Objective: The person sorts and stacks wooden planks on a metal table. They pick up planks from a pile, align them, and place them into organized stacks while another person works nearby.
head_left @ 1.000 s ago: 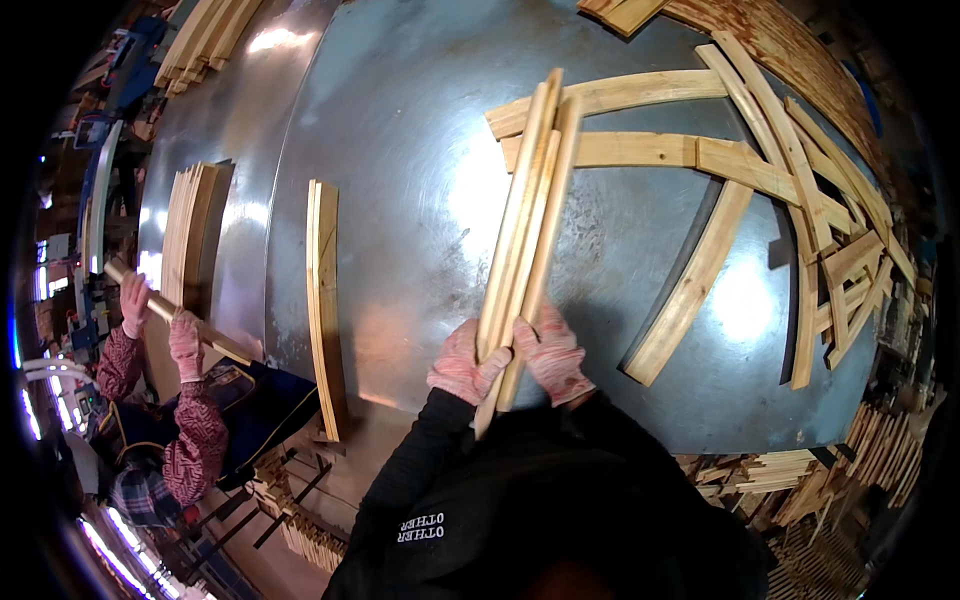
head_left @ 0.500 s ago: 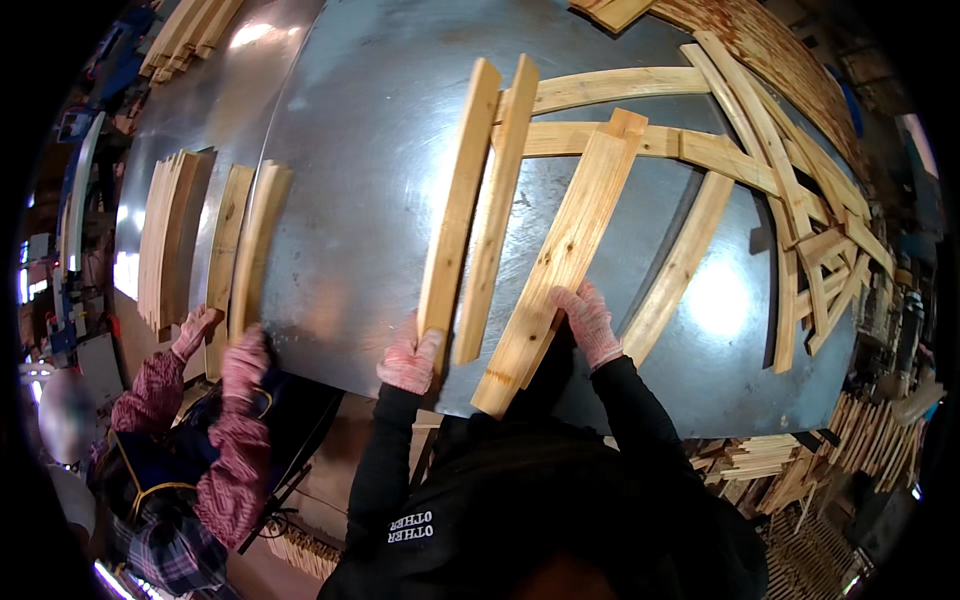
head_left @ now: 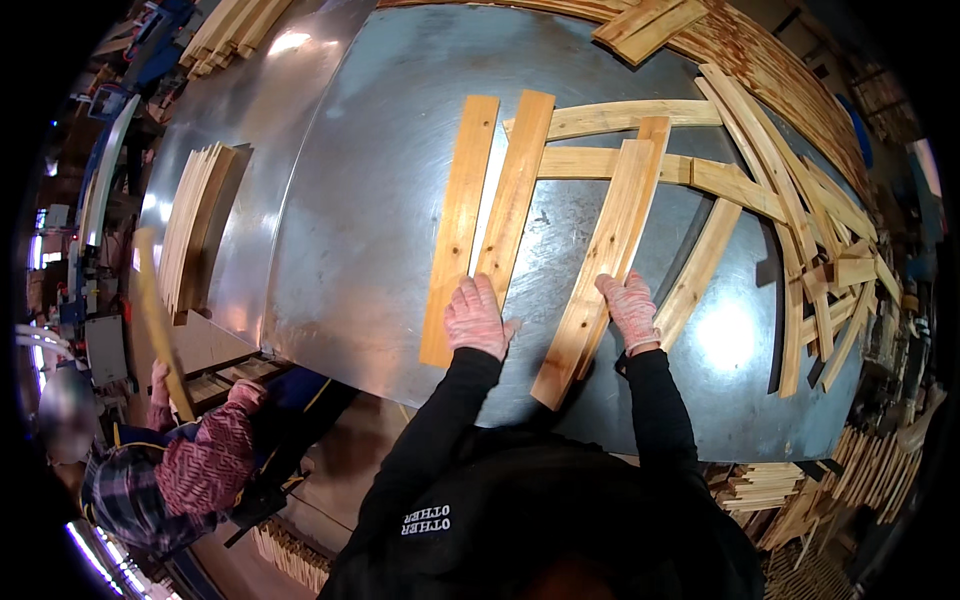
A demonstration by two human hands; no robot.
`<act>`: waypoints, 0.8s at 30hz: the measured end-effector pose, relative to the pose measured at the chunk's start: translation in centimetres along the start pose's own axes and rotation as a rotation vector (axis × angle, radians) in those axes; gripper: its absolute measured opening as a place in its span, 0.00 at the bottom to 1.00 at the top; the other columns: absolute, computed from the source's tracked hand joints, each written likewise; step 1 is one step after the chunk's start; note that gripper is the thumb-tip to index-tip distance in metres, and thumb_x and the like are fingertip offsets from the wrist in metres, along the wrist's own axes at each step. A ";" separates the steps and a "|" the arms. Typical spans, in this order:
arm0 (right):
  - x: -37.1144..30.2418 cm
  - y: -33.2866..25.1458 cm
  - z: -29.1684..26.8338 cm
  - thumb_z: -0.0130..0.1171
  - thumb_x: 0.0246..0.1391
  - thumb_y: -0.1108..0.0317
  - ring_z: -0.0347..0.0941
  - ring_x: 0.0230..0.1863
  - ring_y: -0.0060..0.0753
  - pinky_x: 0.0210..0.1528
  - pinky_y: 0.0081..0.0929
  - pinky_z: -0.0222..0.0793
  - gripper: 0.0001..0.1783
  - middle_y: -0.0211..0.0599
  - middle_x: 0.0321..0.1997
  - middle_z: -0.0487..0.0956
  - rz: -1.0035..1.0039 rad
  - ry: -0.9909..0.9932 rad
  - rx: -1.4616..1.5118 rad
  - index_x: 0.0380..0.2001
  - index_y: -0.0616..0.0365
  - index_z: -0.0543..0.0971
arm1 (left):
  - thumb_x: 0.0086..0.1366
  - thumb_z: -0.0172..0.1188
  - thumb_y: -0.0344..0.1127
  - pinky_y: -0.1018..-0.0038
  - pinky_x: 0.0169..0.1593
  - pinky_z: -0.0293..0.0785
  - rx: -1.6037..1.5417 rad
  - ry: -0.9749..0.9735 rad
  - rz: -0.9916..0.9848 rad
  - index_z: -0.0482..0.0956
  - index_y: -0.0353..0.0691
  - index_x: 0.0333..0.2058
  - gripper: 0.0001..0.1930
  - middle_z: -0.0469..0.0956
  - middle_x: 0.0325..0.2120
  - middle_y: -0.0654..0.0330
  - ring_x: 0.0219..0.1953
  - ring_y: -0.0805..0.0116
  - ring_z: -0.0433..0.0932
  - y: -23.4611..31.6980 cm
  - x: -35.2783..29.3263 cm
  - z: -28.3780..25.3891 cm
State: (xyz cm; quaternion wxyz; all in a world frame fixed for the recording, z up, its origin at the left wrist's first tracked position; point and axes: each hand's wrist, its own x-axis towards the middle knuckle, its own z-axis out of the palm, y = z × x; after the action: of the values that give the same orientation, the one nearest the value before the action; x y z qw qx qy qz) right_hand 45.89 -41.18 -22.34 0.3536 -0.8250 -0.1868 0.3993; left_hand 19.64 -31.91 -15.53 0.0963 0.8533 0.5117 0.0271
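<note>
Right pair of boards [head_left: 599, 265]: at center right of the metal table [head_left: 350, 220], one overlapping the other lengthwise, far ends passing over two crosswise boards [head_left: 630, 117], near ends pointing toward the table's near edge. Right hand [head_left: 630, 312]: in pink-and-white glove, at the right edge of the pair, fingers bent around the edge and grasping both pieces; underside of grip hidden. Left hand [head_left: 478, 318]: in matching glove, placed on the near part of the inner left board [head_left: 516, 190], fingers pointing away along the upper face, thumb out past the right edge; clenched or merely resting, cannot tell. Outer left board [head_left: 462, 220]: flat on the table, just beside the inner left board, with the gap widening toward the far ends. To the right: single slanting board [head_left: 698, 275], then a crossed pile of boards [head_left: 762, 135] at varied angles. At far edge: short boards [head_left: 650, 28] upon a wood panel [head_left: 770, 78]. Below the near right corner: stacked thin slats [head_left: 880, 465]. To the left: upright row of boards [head_left: 195, 225]. At lower left: co-worker [head_left: 210, 460] in patterned red sleeves, holding a tilted board [head_left: 158, 320].
</note>
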 end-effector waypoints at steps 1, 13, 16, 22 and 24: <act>-0.4 -0.9 -0.2 0.70 0.48 0.48 0.67 0.66 0.53 0.64 0.33 0.63 0.50 0.61 0.62 0.72 -0.007 0.018 -0.054 0.64 0.75 0.64 | 0.53 0.68 0.47 0.50 0.52 0.72 -0.054 -0.037 -0.065 0.56 0.34 0.66 0.46 0.69 0.56 0.38 0.56 0.42 0.70 -0.4 0.4 0.5; -2.3 -2.3 0.1 0.67 0.50 0.50 0.59 0.71 0.52 0.71 0.33 0.53 0.53 0.62 0.68 0.64 -0.128 0.169 -0.044 0.68 0.73 0.55 | 0.57 0.47 0.20 0.72 0.58 0.71 -1.651 0.109 -0.456 0.68 0.27 0.61 0.29 0.77 0.52 0.53 0.52 0.66 0.77 -9.2 -0.9 -3.3; -7.2 -9.9 2.0 0.68 0.51 0.53 0.53 0.74 0.50 0.73 0.34 0.49 0.54 0.57 0.73 0.57 -0.408 0.335 -0.230 0.71 0.69 0.52 | 0.57 0.45 0.18 0.72 0.59 0.70 -1.559 0.155 -0.505 0.65 0.28 0.63 0.31 0.76 0.54 0.53 0.53 0.65 0.76 -10.3 -2.2 -5.0; -9.6 -17.1 12.4 0.60 0.58 0.50 0.73 0.57 0.52 0.60 0.37 0.67 0.29 0.54 0.52 0.79 -0.305 -0.667 -0.145 0.57 0.56 0.75 | 0.59 0.55 0.27 0.66 0.61 0.69 -1.147 0.267 -0.299 0.63 0.31 0.65 0.33 0.69 0.60 0.46 0.59 0.56 0.72 -6.6 -3.5 -3.5; -10.2 -20.2 12.2 0.61 0.57 0.55 0.78 0.49 0.50 0.52 0.38 0.73 0.25 0.47 0.45 0.82 -0.375 -0.560 -0.328 0.54 0.57 0.76 | 0.57 0.63 0.37 0.53 0.62 0.66 -0.474 0.469 0.016 0.62 0.35 0.66 0.38 0.64 0.63 0.43 0.62 0.46 0.68 -9.3 -1.5 -8.7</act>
State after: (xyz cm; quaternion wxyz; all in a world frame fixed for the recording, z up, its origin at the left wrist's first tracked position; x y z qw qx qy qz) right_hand 29.50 -28.21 -7.45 0.2188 -0.6811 -0.4855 0.5024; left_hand 9.61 -27.79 -8.69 0.1715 0.7816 0.4926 0.3420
